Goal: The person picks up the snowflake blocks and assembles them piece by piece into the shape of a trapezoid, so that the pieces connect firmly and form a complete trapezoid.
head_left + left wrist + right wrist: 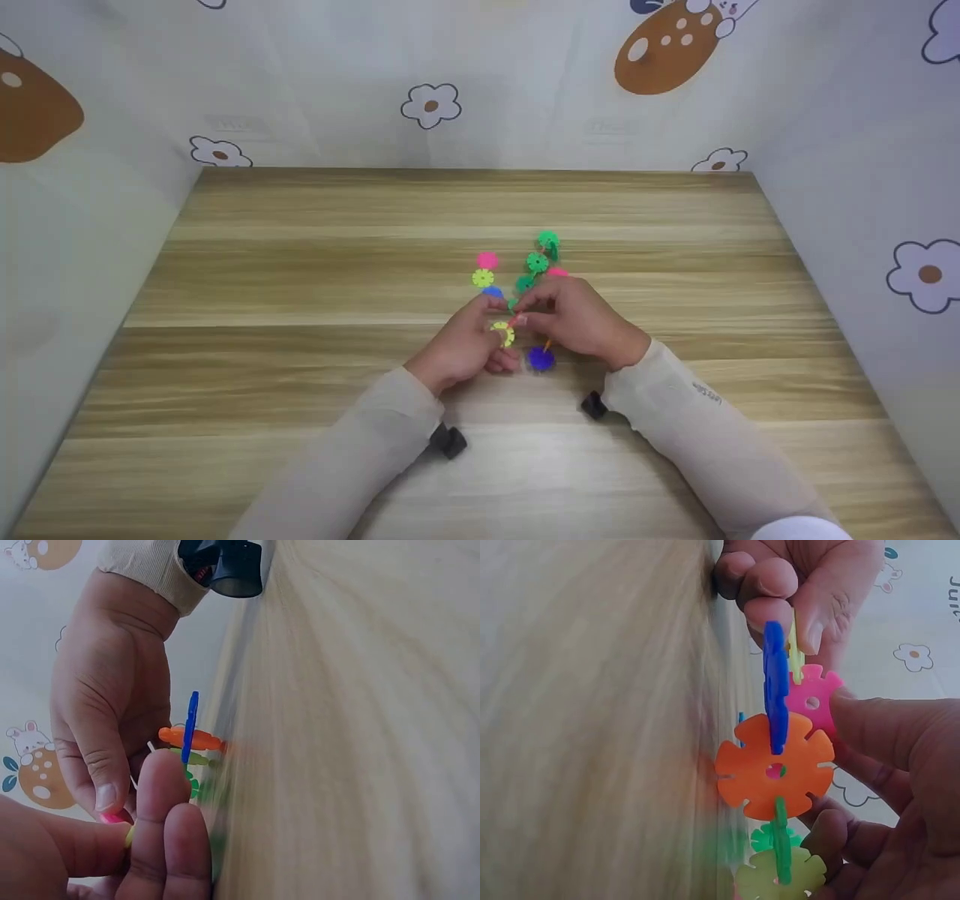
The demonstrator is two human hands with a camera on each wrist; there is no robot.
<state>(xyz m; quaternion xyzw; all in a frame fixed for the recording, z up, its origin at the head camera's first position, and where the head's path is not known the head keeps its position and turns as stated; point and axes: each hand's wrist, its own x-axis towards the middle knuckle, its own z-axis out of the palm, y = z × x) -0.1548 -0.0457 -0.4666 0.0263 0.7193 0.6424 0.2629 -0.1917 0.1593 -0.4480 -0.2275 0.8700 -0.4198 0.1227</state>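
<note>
My left hand (pixel 459 351) pinches a yellow snowflake disc (pixel 508 335) between thumb and fingers. Opposite it, my right hand (pixel 583 319) pinches a pink snowflake disc (pixel 810 701) by its edge. The yellow and pink discs meet edge to edge; whether their slots are fully engaged I cannot tell. Close below the right hand, in the right wrist view, a blue disc (pixel 775 682) is slotted into an orange disc (pixel 750 765). A green disc (pixel 781 844) joins the orange one to a pale yellow disc (pixel 799 870). The right hand partly hides this chain.
Beyond my hands, green discs (pixel 537 262) run in a linked row. To their left lie a pink disc (pixel 487 259), a yellow-green disc (pixel 482 278) and a blue disc (pixel 492 292). Patterned cloth (pixel 322 90) walls the wooden table (pixel 300 247) at the back and sides.
</note>
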